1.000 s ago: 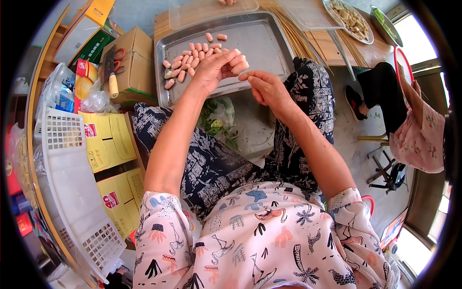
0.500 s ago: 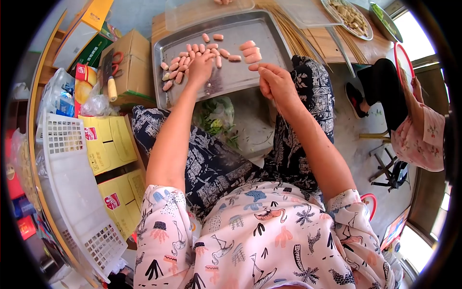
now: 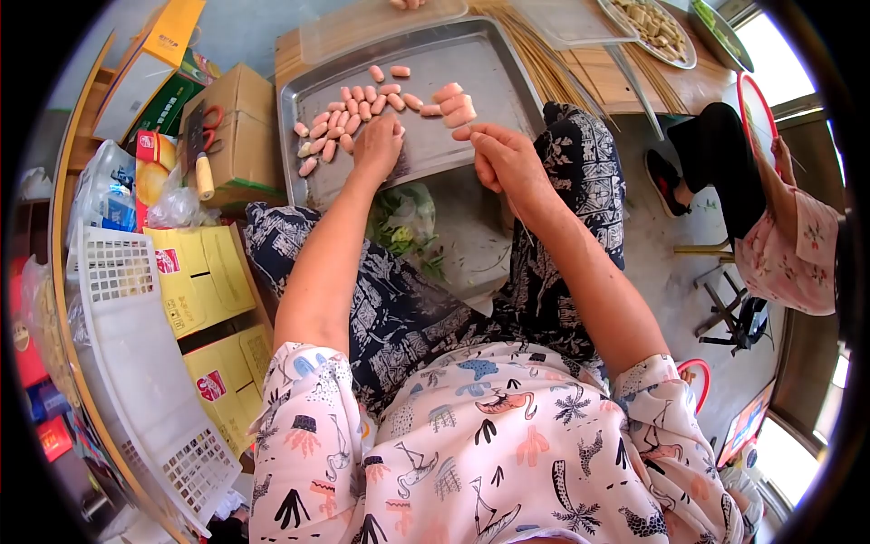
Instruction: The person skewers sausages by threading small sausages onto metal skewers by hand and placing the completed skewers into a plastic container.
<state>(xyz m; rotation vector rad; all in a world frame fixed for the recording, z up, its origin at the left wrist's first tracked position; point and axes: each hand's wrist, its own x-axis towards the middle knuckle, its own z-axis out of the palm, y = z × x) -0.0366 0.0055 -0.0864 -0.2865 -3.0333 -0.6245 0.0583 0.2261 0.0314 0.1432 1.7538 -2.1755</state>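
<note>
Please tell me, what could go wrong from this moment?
The row of sausage pieces sits beyond the right hand on a thin skewer, so a piece might slip off onto the tray. If the left hand comes to the skewer's tip, which I cannot see clearly, it might be pricked. Loose sausages nearby could roll if knocked.

No text reads surely: print on the orange box [image 3: 163, 36], the green box [image 3: 172, 98] and the yellow boxes' [image 3: 215, 283] red labels [image 3: 167, 260] is too small or blurred.
</note>
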